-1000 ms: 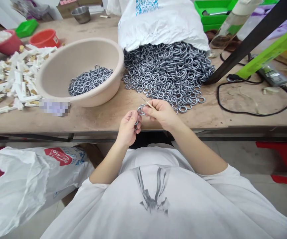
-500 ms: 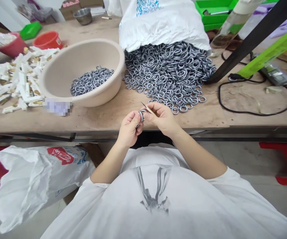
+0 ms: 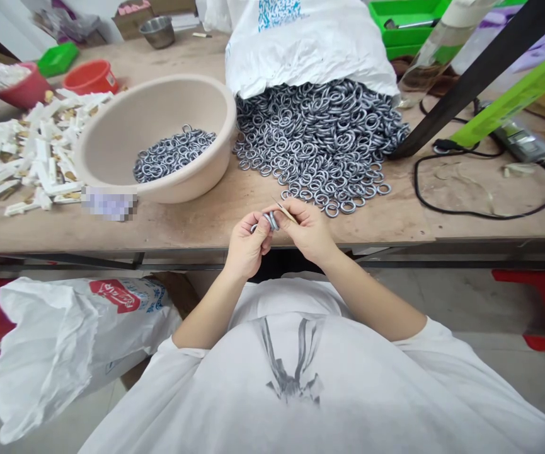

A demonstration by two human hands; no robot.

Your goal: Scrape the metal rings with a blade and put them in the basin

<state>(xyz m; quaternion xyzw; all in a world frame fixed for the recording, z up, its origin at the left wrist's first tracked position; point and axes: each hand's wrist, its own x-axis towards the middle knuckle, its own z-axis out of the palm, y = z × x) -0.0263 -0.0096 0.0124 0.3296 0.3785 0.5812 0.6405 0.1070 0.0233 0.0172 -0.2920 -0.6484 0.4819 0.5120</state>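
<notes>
Over the table's front edge, my left hand is closed on grey rings, pinching them between thumb and fingers. My right hand meets it from the right, its fingers touching the rings. Between the right thumb and fingers sits a slim pointed tool with a pale handle, tip up and to the left. Just beyond the hands lies a heap of loose grey rings, spilling from a white sack. A beige basin to the left holds more such rings.
White strips are piled left of the basin. A dark post slants up at the right, near a black cable and a small grey device. Another white sack stands below the table; a red stool is at right.
The rings have shifted between my fingertips, and more of them show in the left hand. My right hand has tilted slightly, with the pointed tool still in it.
</notes>
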